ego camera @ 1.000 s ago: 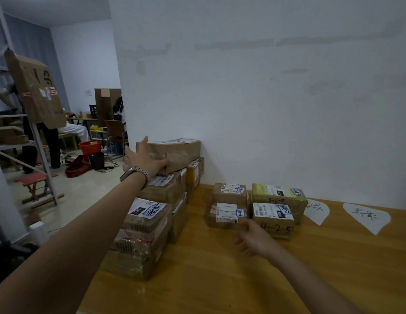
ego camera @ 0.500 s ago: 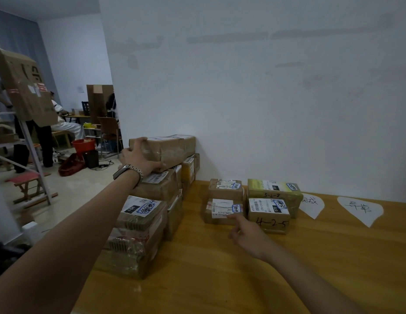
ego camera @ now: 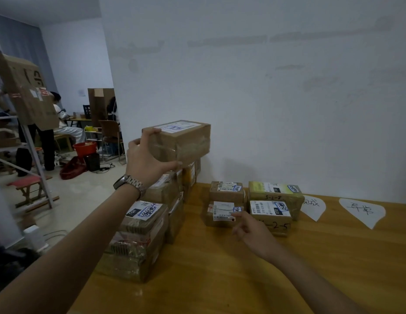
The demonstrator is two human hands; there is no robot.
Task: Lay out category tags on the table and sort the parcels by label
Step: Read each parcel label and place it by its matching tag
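Right, the left hand (ego camera: 144, 159), steel watch (ego camera: 129, 183) on its wrist, grips a brown taped parcel (ego camera: 181, 141) just left of centre frame, fingers hooked over the top near corner and thumb tucked under the lower edge. That parcel sits at the very top of the tall stack of parcels (ego camera: 138, 232) at the left end of the wooden table (ego camera: 220, 279); whether it is clear of the box beneath, I cannot tell.

Over to the right hand (ego camera: 249, 232), lower right of centre: it holds nothing, forefinger stretched out to the blue-edged sticker on a small front parcel (ego camera: 222, 214), the other fingers loosely curled. Just right of that one, touching it, is the box marked 4-2-5 (ego camera: 271, 214). Behind those two, against the white wall (ego camera: 265, 87), stand another small box (ego camera: 227, 190) and a greenish box marked 3-2-8 (ego camera: 274, 192).

Further right, flat on the wood, lie two white leaf-shaped paper tags with handwriting: the nearer tag (ego camera: 313, 206), partly tucked beside the greenish box, and the far tag (ego camera: 361, 210), well apart from the parcels.

Upper left of the frame, beyond the table, a big cardboard box (ego camera: 25, 91), a red bucket (ego camera: 85, 148) and a red stool (ego camera: 27, 185) on the floor.
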